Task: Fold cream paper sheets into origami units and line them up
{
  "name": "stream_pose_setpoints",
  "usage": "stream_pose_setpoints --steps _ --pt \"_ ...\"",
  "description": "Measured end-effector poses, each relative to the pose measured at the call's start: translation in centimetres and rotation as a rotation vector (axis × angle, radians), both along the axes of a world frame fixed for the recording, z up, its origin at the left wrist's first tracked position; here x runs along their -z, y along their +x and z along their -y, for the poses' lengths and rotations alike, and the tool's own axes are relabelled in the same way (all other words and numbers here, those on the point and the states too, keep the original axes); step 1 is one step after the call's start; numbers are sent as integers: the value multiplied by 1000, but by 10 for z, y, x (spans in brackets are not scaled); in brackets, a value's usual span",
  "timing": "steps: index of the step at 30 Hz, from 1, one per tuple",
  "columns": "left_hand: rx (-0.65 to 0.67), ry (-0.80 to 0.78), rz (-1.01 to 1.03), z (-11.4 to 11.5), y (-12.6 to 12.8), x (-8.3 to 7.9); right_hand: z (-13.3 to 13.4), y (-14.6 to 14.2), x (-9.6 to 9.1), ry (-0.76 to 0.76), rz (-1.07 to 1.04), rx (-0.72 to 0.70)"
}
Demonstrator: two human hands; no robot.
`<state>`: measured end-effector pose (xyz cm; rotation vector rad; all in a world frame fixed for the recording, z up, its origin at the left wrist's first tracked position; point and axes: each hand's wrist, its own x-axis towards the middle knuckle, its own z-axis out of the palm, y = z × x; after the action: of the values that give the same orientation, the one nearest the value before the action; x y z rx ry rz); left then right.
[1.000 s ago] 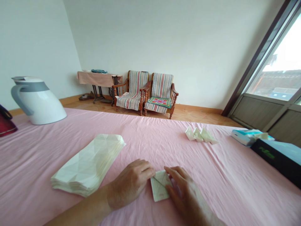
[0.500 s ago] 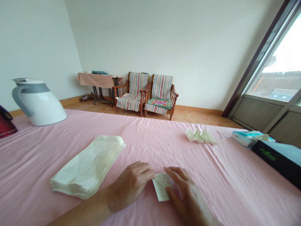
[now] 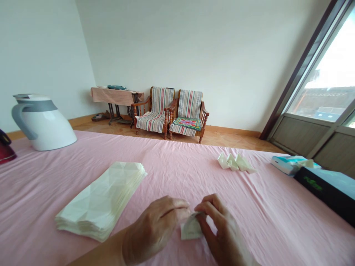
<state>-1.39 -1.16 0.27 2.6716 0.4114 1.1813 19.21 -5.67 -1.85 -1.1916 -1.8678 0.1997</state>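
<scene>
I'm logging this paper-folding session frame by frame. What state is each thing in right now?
Left hand: pinching the small paper's top edge.
Right hand: pinching the same paper from the other side.
Small paper: partly folded, held between both hands just above the cloth.
Paper stack: flat, creased sheets, untouched.
Folded pieces: finished shapes, grouped in a row.
Kettle: upright, lid shut.
Black box: closed.
Pink cloth: spread, wrinkled.

both hands [image 3: 155, 232] pinching, fingertips together
</scene>
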Motion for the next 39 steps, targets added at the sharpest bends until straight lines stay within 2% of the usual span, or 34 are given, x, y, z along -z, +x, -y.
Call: stream_pose_setpoints --steps 5,11,14,20,24,28,32,36,39 --pt "-78 -92 116 -3 -2 -3 -4 11 -12 95 -111 64" --pt "-69 -143 -4 -4 2 -1 -5 6 1 -30 -185 -13" --pt "-76 -71 -64 -4 4 0 -5 3 9 -85 -117 -47" --pt "-48 15 -211 -4 6 -1 -10 5 22 -76 -8 12" --pt "-4 69 -336 -5 7 2 -7 6 17 -59 91 17" --pt "-29 143 -424 -5 7 4 6 4 7 -28 317 80" --pt "-41 190 -464 -2 7 2 13 1 12 10 510 84" --pt "-36 205 -420 -1 6 0 10 1 20 29 502 72" --pt "-48 138 -366 -1 6 1 8 4 21 5 429 76"
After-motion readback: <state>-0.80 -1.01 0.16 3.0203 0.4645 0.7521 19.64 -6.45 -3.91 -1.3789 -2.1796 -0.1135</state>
